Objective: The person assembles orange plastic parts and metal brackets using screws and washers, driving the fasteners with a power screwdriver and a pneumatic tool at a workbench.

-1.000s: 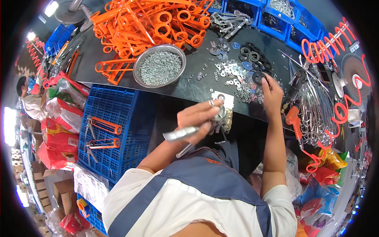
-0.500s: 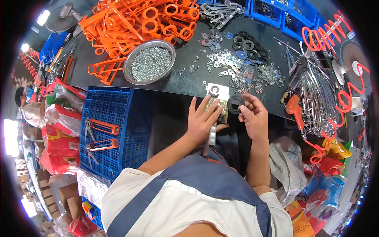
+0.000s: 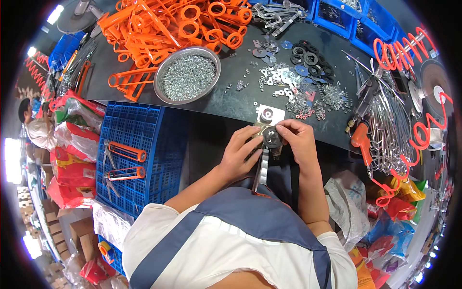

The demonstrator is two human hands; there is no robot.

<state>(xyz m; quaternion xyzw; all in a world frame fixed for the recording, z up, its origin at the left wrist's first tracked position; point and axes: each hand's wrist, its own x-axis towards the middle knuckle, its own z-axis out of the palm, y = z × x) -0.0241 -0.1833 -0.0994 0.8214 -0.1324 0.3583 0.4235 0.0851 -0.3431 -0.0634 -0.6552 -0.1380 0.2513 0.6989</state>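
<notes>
A black ring-shaped disc (image 3: 272, 137) lies over a small brassy metal fixture at the table's front edge. My right hand (image 3: 299, 138) pinches the disc's right upper edge between thumb and fingers. My left hand (image 3: 238, 150) is at its left side, fingers bent and fingertips against the disc and fixture; what they grip is partly hidden. A flat metal lever (image 3: 262, 169) runs from beneath the disc toward my body. Just beyond is a white plate (image 3: 278, 113) carrying a small dark round piece with a pale centre (image 3: 266, 114).
Loose washers (image 3: 284, 77), black rings (image 3: 308, 58) and small nuts lie ahead. A steel bowl (image 3: 159, 89) of small metal parts stands left, before piled orange frames (image 3: 187, 29). An orange-handled power tool (image 3: 359, 135) and coiled red hose (image 3: 423, 130) are right; a blue crate (image 3: 125, 192) is left.
My right hand has moved left, bringing the black disc onto the fixture. My left hand has drawn back slightly, fingers now bent at the disc's edge. The view has shifted a little.
</notes>
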